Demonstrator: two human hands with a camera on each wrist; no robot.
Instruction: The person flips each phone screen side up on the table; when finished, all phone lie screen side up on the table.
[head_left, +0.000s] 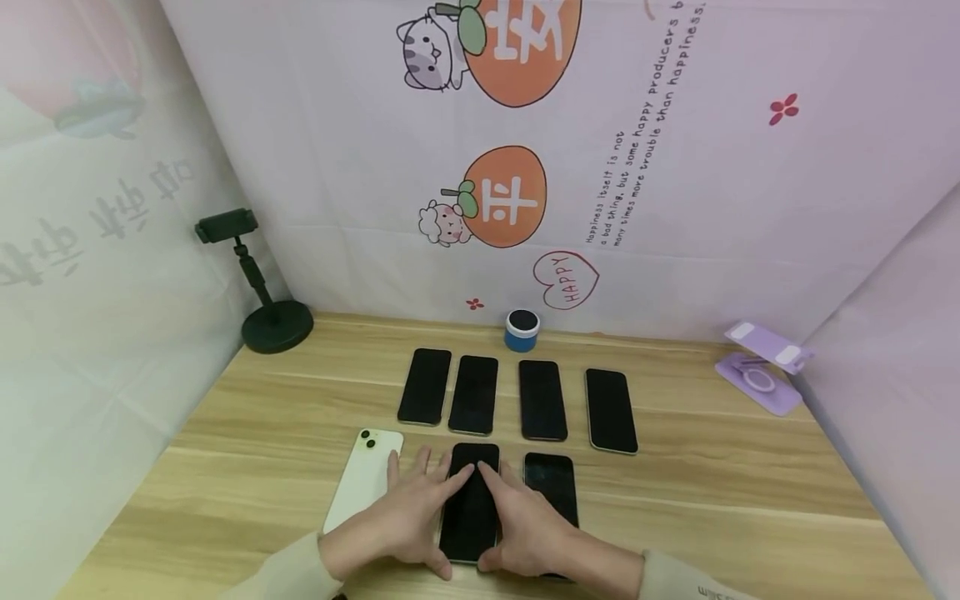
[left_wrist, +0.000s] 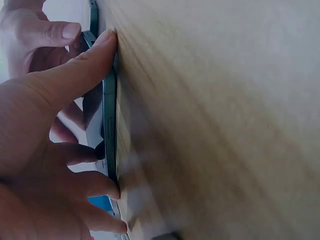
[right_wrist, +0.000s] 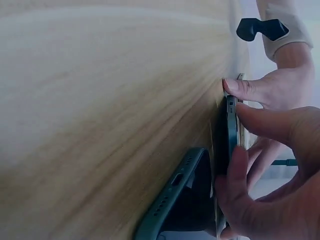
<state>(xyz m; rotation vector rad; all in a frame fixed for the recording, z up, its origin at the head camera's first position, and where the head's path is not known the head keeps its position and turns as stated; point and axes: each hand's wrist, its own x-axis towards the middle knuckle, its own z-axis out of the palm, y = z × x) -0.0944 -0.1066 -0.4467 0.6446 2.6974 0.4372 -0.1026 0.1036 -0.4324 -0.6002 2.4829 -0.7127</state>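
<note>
In the head view a black-screened smartphone [head_left: 469, 521] lies face up in the front row, between both hands. My left hand [head_left: 408, 515] spreads its fingers along its left side, index fingertip on the upper screen and thumb by the lower left corner. Mirroring it, my right hand [head_left: 529, 529] touches the right side, its thumb at the lower right corner. The left wrist view shows the green edge of the phone [left_wrist: 109, 127] low against the table. Left of the hands is a white phone [head_left: 358, 483], camera side up; another dark phone [head_left: 551, 483] lies partly under the right hand.
Behind lie several face-up phones in a row, from a left one [head_left: 425, 386] to a right one [head_left: 611, 410]. A blue-white jar [head_left: 522, 331] stands at the back. A black stand [head_left: 276, 326] is back left, a purple phone holder [head_left: 761, 367] back right. Printed cloth [head_left: 337, 167] walls the table.
</note>
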